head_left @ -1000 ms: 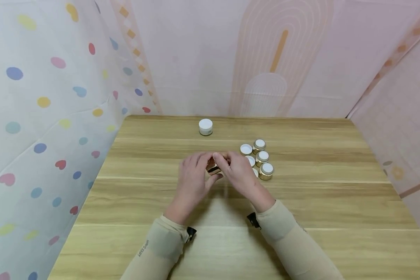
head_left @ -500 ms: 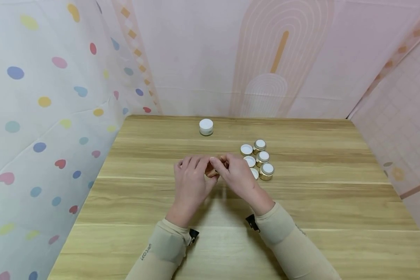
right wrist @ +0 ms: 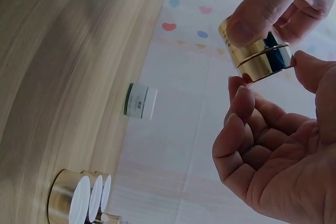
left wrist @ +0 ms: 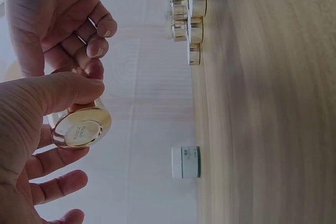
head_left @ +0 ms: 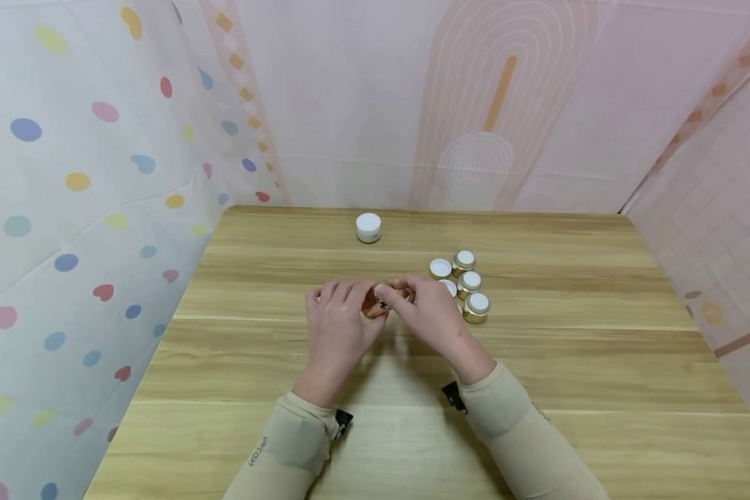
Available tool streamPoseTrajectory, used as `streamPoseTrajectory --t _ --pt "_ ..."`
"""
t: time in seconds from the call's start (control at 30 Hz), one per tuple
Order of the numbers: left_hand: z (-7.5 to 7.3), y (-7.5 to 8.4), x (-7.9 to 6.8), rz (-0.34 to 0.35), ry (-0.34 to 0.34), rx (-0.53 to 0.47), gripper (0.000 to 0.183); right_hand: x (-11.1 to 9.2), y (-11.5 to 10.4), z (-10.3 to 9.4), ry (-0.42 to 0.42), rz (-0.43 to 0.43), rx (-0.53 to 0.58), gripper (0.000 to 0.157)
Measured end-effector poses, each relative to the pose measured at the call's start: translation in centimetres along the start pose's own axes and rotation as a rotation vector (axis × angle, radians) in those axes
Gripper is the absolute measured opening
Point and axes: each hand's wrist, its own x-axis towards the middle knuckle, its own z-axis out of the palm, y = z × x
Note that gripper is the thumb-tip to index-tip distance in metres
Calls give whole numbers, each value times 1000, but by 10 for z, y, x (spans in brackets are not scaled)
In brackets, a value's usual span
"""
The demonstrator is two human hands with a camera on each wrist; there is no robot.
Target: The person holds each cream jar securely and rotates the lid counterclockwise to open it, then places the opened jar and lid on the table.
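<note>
Over the table's middle, my left hand (head_left: 337, 316) grips a small gold jar (right wrist: 231, 38), tilted and off the surface. Its round base (left wrist: 81, 129), with small print, faces the left wrist camera. My right hand (head_left: 434, 316) pinches the shiny gold lid (right wrist: 265, 62) between thumb and fingertips. In the right wrist view the lid sits against the jar body, with a thin seam between them. Whether it is loose I cannot tell. From the head view, the fingers cover most of the jar.
Right of the hands stand several things: gold jars with white inner covers (head_left: 477, 305) in a row, and upturned lids with white insides (head_left: 440, 268) beside them. A white jar with a green base (head_left: 368, 228) stands near the table's (head_left: 569, 361) back edge. Patterned cloth (head_left: 350, 104) hangs behind.
My left hand has shifted slightly left with the jar. The right hand's thumb and fingers have moved about the lid, and more of the gold shows between the hands than half a second ago.
</note>
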Motion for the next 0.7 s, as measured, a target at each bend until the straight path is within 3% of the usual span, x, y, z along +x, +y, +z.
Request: streamPoseTrajectory --t 0.3,0.5,0.7 --pt "-1 -1 0 5 4 8 44 1 0 -2 -46 -60 34 39" --pt "-2 -1 0 -6 -24 9 46 1 2 -3 -28 -10 -23 53" --pt "-1 -1 -1 3 -32 5 43 2 5 -5 -39 -10 -46 43"
